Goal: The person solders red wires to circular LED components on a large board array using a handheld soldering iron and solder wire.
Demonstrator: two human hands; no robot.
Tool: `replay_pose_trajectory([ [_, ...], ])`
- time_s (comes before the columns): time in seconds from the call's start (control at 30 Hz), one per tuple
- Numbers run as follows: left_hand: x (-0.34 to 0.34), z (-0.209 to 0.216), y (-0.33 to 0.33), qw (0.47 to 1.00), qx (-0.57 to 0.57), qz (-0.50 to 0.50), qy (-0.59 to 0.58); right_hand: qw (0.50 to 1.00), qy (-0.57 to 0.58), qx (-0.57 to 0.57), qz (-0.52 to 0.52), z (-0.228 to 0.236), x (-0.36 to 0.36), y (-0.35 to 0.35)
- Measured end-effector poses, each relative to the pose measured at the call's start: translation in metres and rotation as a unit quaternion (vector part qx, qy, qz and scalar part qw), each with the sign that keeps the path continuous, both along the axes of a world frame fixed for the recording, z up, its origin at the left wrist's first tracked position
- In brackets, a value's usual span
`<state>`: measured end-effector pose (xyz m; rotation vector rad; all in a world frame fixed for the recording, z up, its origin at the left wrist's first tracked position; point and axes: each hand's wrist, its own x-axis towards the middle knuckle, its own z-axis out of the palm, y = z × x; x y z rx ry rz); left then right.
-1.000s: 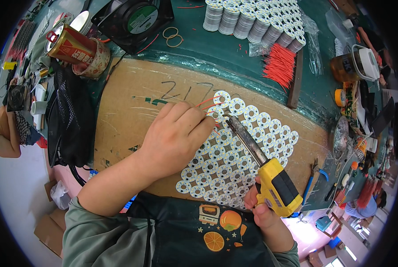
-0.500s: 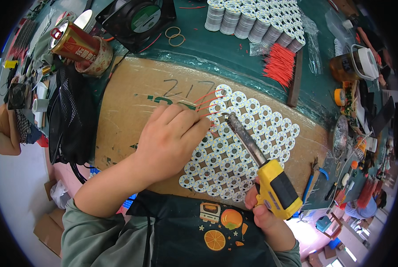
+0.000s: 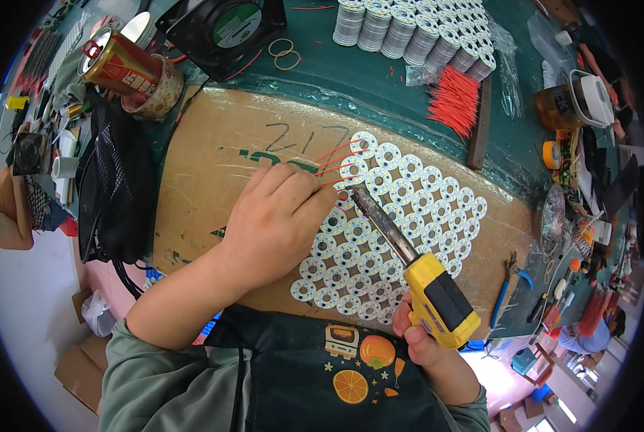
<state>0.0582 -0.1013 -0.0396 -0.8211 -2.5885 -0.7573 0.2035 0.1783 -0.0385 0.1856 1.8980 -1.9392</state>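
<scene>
Ring-shaped white LED circuit boards (image 3: pixel 347 255) lie edge to edge in rows on a sheet of cardboard. My left hand (image 3: pixel 275 219) rests over the left edge of the rows, fingertips pinched together at a red wire (image 3: pixel 338 180). More short red wires (image 3: pixel 334 153) run from boards at the upper left of the rows. Gripped in my right hand (image 3: pixel 419 337) is a yellow and black soldering gun (image 3: pixel 443 301). Its dark metal barrel slants up and left, with the tip at a board just beside my left fingertips. The exact contact is too small to tell.
Beyond the cardboard (image 3: pixel 214 144) are stacked round boards (image 3: pixel 408 36), a pile of red wires (image 3: pixel 453 101) and a black fan (image 3: pixel 224 32). A can (image 3: pixel 127 68) stands in a cup at the left. Pliers (image 3: pixel 505 288) lie at the right edge.
The soldering gun has shifted left and slightly down, its tip passing from one board to one nearer my left fingertips. My left hand has barely moved.
</scene>
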Motion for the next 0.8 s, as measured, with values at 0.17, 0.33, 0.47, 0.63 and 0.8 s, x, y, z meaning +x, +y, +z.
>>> replay_pose_trajectory([
  [0.17, 0.001, -0.001, 0.0, 1.0, -0.006, 0.002, 0.0, 0.996, 0.047, 0.072, 0.039, 0.01, -0.011, -0.003],
  [0.33, 0.001, 0.001, 0.001, 1.0, -0.001, 0.003, -0.002, 0.999, -0.006, 0.033, 0.018, 0.003, -0.003, -0.002],
  [0.47, 0.001, 0.0, 0.0, 1.0, 0.004, 0.0, -0.001, 1.0, -0.015, -0.015, -0.014, 0.002, 0.0, -0.004],
  [0.63, 0.001, 0.001, 0.0, 1.0, -0.002, 0.005, 0.001, 0.998, 0.008, -0.066, -0.012, 0.009, -0.008, -0.006],
  [0.8, 0.004, 0.007, 0.001, 1.0, -0.007, 0.004, 0.017, 0.993, -0.055, -0.107, -0.013, 0.014, -0.002, -0.005],
])
